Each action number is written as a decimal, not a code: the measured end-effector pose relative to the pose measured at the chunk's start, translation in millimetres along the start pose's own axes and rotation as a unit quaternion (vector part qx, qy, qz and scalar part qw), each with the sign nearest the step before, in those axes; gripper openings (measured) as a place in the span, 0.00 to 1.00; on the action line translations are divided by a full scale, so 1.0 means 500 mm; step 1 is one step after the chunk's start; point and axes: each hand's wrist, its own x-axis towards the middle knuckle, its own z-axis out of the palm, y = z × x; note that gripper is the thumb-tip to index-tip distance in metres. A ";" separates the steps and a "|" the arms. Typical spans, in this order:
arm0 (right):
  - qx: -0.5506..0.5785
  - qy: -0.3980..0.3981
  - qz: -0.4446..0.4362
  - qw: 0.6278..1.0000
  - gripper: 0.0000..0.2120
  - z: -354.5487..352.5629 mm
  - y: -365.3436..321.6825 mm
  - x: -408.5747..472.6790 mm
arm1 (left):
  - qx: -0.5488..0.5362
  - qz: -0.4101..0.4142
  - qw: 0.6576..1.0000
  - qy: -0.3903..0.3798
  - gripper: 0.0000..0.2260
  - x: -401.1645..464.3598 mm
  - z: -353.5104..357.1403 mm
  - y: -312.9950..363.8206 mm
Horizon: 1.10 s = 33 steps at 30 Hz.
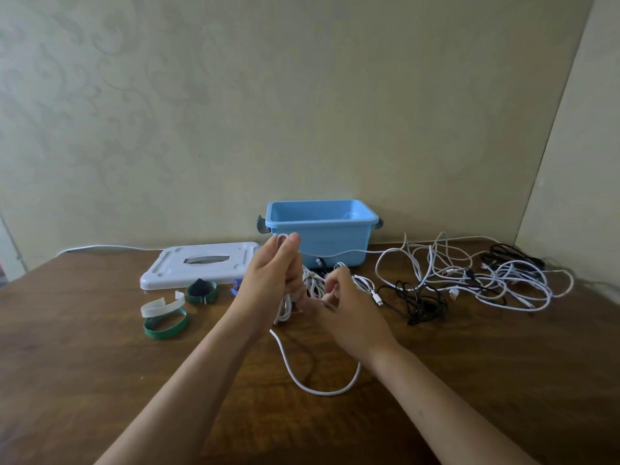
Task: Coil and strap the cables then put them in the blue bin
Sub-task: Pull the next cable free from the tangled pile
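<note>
Gripping white cable (318, 392) coils, left hand (275, 273) raised, fingers curled.

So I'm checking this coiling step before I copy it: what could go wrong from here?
1. The white cable gripped by the left hand runs right into the tangled pile; pulling may drag or knot it.
2. Its slack loops over the table near the edge and could slip off.
3. The straps lie left, while the right hand also seems busy with cable, so the coil may spring loose when reaching.
</note>
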 end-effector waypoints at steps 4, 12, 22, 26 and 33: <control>0.006 -0.046 -0.011 0.999 0.16 -0.004 0.005 0.008 | -0.034 -0.004 0.999 -0.013 0.13 -0.001 -0.004 0.003; 0.005 -0.091 -0.069 0.993 0.13 0.024 0.005 -0.003 | -0.053 0.014 0.998 -0.025 0.09 0.001 -0.008 0.002; 0.068 -0.049 -0.027 0.996 0.20 0.017 0.018 0.010 | -0.123 0.003 0.992 0.001 0.16 0.003 0.020 -0.029; 0.041 -0.105 -0.037 0.993 0.12 0.009 0.019 0.011 | -0.127 -0.002 0.992 0.015 0.09 0.003 0.010 -0.018; -0.049 -0.037 -0.012 0.998 0.07 -0.046 0.032 0.029 | 0.002 -0.009 0.999 0.034 0.09 0.026 -0.061 0.004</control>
